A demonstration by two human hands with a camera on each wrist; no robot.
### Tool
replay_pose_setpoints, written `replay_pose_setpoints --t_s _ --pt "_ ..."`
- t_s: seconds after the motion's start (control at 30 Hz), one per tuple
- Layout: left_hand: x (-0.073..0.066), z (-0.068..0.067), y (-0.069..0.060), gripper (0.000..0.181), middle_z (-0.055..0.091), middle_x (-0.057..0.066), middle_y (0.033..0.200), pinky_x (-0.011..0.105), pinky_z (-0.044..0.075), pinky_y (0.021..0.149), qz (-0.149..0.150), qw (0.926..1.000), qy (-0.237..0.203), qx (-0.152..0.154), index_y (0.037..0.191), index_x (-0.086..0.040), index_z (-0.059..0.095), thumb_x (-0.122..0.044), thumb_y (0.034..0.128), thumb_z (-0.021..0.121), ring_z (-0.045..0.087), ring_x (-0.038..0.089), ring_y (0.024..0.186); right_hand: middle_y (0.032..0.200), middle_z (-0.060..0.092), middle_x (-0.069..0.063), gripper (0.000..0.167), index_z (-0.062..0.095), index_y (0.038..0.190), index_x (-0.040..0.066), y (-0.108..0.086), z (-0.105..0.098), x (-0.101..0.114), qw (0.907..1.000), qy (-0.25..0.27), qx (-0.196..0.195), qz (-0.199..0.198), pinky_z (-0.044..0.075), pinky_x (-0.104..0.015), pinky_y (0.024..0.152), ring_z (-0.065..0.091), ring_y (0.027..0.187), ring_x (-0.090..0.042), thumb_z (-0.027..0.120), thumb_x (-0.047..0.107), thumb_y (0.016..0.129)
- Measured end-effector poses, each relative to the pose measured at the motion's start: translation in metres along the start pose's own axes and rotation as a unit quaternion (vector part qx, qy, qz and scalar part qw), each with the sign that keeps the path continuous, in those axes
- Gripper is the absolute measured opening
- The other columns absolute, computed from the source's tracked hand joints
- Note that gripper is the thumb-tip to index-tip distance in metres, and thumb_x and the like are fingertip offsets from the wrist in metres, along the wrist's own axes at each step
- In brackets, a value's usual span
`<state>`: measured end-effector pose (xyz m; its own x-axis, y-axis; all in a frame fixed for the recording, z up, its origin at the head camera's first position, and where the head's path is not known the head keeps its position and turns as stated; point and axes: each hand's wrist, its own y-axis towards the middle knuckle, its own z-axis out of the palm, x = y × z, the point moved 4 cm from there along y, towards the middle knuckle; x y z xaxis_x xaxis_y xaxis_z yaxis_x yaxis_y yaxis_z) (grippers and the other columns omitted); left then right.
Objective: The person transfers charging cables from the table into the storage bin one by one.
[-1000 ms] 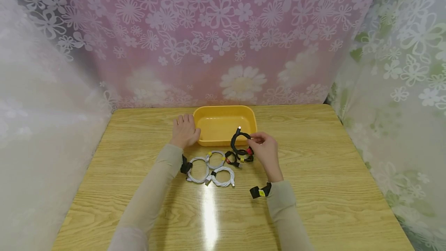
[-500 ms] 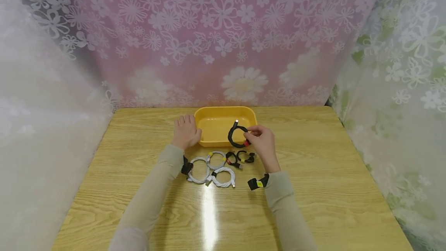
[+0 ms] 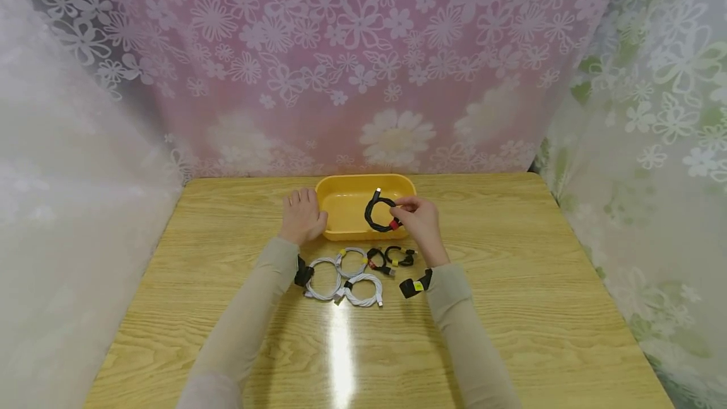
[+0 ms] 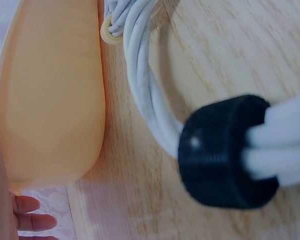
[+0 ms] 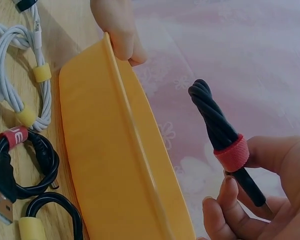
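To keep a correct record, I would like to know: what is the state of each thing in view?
Large black cable: coiled, strapped, raised off the table
Right hand: pinching that cable
Yellow bin: upright, uncovered
Left hand: touching the bin's left end
Three pale cables: coiled, lying on the table
Two small black cables: coiled, strapped, on the table

Left grip (image 3: 302, 215) curled, right grip (image 3: 420, 219) pinching

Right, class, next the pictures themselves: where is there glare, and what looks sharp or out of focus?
Head view: a bright streak of glare on the table; left wrist view: the white cable blurs at the right edge, past its black strap; right wrist view: the held black cable looks fairly sharp.
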<state>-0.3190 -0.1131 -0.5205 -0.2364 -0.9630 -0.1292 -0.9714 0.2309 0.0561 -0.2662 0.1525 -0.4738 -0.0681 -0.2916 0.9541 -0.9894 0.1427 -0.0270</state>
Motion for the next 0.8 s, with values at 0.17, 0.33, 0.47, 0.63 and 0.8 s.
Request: replay_pose_setpoints --t_s 0.17,0.33,0.47,0.63,0.8 --pt "0.002 0.001 0.0 0.039 0.044 0.022 0.114 0.055 0.032 0.089 0.001 1.0 0.002 -0.009 0.117 0.004 0.044 -0.029 0.0979 0.036 0.04 0.041 0.104 0.091 0.061 -0.009 0.02 0.071 0.105 0.006 0.01 0.007 -0.001 0.9999 -0.002 0.014 -0.003 0.047 -0.033 0.064 0.057 0.078 -0.023 0.073 0.016 0.088" --pt "0.002 0.002 0.0 0.041 0.045 0.023 0.114 0.056 0.031 0.089 0.002 1.0 0.004 -0.008 0.118 0.005 0.043 -0.03 0.0983 0.036 0.041 0.041 0.103 0.092 0.062 -0.01 0.02 0.071 0.106 0.007 0.02 0.012 -0.003 0.9997 0.0 0.025 0.0 0.048 -0.035 0.067 0.058 0.079 -0.024 0.072 0.018 0.089" --pt "0.001 0.001 0.001 0.041 0.044 0.023 0.116 0.056 0.03 0.09 -0.002 1.0 0.003 0.001 0.12 0.004 0.043 -0.031 0.099 0.036 0.04 0.042 0.106 0.093 0.062 -0.01 0.021 0.071 0.106 0.007 0.025 0.015 -0.003 0.9996 -0.003 0.028 0.001 0.048 -0.039 0.072 0.058 0.081 -0.025 0.072 0.018 0.089" --pt "-0.001 -0.001 0.0 0.042 0.043 0.023 0.119 0.057 0.029 0.092 -0.007 0.9999 0.002 0.009 0.122 0.004 0.042 -0.031 0.0994 0.037 0.04 0.042 0.111 0.091 0.062 -0.009 0.021 0.072 0.105 0.006 0.031 0.019 -0.004 0.9995 -0.012 0.028 -0.006 0.047 -0.036 0.071 0.058 0.081 -0.025 0.073 0.018 0.088" --pt "-0.002 -0.003 -0.002 0.038 0.045 0.023 0.115 0.056 0.03 0.09 -0.007 1.0 -0.003 -0.001 0.117 0.004 0.044 -0.029 0.0982 0.04 0.042 0.042 0.107 0.087 0.063 -0.009 0.021 0.073 0.104 0.004 0.038 0.026 -0.006 0.9996 -0.007 0.028 -0.008 0.049 -0.033 0.069 0.059 0.077 -0.023 0.074 0.017 0.087"
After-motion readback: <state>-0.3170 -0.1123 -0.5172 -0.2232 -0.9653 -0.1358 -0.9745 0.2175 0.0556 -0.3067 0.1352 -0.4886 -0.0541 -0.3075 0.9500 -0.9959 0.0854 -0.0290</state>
